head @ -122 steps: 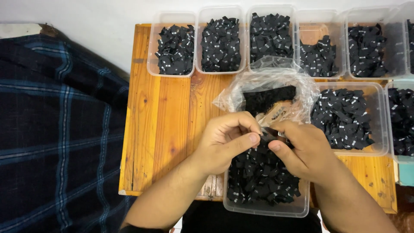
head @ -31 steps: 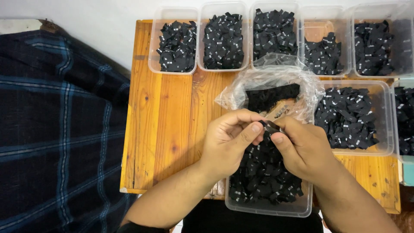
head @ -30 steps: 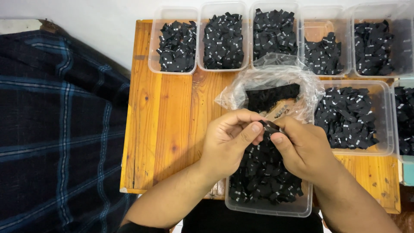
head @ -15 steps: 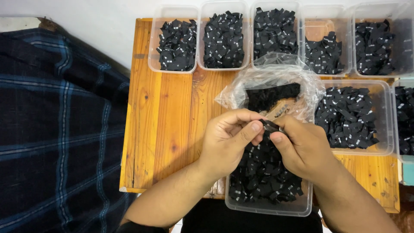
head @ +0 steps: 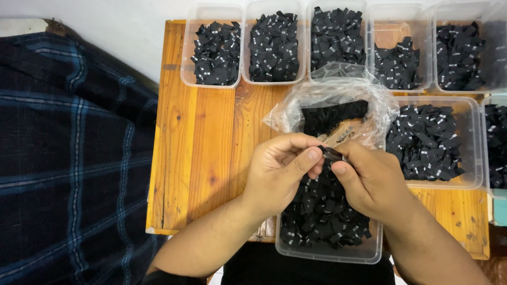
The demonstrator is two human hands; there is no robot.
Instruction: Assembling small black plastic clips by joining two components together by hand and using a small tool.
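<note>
Together, the left hand point(head: 277, 171) and right hand point(head: 372, 179) pinch one small black fabric label point(head: 331, 154) between thumb and fingertips, just above a clear plastic tub point(head: 327, 253) heaped with the same labels at the near edge of the wooden counter point(head: 200, 153). Just behind the hands lies an open clear plastic bag point(head: 338, 97), with more label-filled tubs point(head: 214, 53) lined along the far edge.
</note>
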